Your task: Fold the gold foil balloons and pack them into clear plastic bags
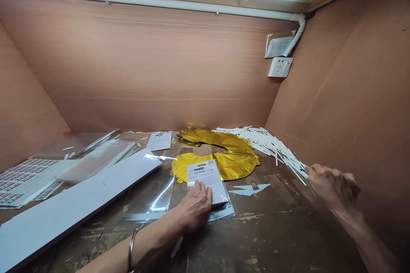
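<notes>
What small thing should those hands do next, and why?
Maybe pull one stick from the pile of white sticks. The right hand is already at the pile's edge, while the left hand is pressing the printed card in the clear plastic bag.

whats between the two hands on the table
In the head view, a white arrow-shaped patch lies on the worn tabletop between the left hand and the right hand, past the clear plastic sleeve.
</notes>
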A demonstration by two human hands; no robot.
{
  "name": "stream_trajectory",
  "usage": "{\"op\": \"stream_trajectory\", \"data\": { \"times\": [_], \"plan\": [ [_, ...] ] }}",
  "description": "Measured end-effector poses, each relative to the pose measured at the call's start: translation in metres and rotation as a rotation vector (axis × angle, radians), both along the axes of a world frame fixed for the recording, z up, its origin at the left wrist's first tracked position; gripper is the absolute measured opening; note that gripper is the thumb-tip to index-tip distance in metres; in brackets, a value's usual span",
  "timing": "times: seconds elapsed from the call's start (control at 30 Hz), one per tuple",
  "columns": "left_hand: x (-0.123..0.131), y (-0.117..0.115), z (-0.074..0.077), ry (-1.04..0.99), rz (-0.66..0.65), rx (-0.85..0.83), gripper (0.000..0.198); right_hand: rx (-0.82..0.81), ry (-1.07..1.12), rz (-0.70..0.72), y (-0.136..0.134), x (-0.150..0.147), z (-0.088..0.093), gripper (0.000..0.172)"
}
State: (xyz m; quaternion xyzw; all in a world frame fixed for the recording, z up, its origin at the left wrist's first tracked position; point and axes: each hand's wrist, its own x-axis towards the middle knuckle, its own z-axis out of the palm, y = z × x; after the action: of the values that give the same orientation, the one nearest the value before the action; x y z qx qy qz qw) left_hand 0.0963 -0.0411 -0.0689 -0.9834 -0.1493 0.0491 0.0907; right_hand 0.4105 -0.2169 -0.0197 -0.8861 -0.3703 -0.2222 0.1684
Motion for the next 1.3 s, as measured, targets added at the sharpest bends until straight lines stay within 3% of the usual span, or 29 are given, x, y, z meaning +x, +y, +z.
{"op": "stream_trajectory", "data": {
  "times": [0.07, 0.17, 0.3, 0.4, 0.57, 0.7, 0.83, 0.97, 1.03, 1.1, 1.2, 1.3],
  "plan": [
    [0.004, 0.001, 0.007, -0.008, 0.009, -0.01, 0.038, 0.041, 0.115, 0.111, -0.008, -0.041, 0.017, 0.023],
    [0.013, 0.006, 0.028, 0.007, 0.069, -0.119, 0.028, 0.111, 0.375, 0.385, -0.014, -0.096, 0.034, 0.024],
    [0.027, 0.014, 0.058, -0.003, 0.141, -0.192, 0.017, 0.105, 0.374, 0.623, -0.007, -0.136, 0.042, 0.022],
    [0.032, 0.017, 0.067, -0.045, 0.164, -0.187, 0.016, 0.113, 0.305, 0.676, 0.0, -0.147, 0.046, 0.02],
    [0.031, 0.018, 0.066, -0.082, 0.148, -0.196, 0.015, 0.314, 0.348, 0.651, 0.002, -0.152, 0.056, 0.018],
    [0.032, 0.018, 0.068, -0.074, 0.166, -0.216, 0.017, 0.377, 0.203, 0.694, 0.008, -0.154, 0.057, 0.016],
    [0.033, 0.015, 0.072, -0.072, 0.148, -0.175, 0.017, 0.33, -0.036, 0.751, 0.024, -0.157, 0.041, 0.019],
    [0.031, 0.005, 0.07, -0.079, 0.095, -0.15, 0.016, 0.123, -0.193, 0.819, 0.049, -0.158, 0.013, 0.024],
    [0.029, -0.003, 0.065, -0.048, 0.075, -0.164, 0.014, 0.018, -0.086, 0.817, 0.064, -0.157, 0.001, 0.023],
    [0.025, -0.01, 0.057, 0.003, 0.067, -0.154, 0.015, -0.023, 0.154, 0.72, 0.079, -0.155, -0.009, 0.014],
    [0.018, -0.017, 0.045, 0.04, 0.078, -0.087, 0.02, -0.041, 0.664, 0.547, 0.094, -0.154, -0.02, 0.012],
    [0.011, -0.015, 0.038, 0.006, 0.085, -0.09, 0.016, -0.037, 1.211, 0.547, 0.097, -0.157, -0.031, 0.013]
  ]
}}
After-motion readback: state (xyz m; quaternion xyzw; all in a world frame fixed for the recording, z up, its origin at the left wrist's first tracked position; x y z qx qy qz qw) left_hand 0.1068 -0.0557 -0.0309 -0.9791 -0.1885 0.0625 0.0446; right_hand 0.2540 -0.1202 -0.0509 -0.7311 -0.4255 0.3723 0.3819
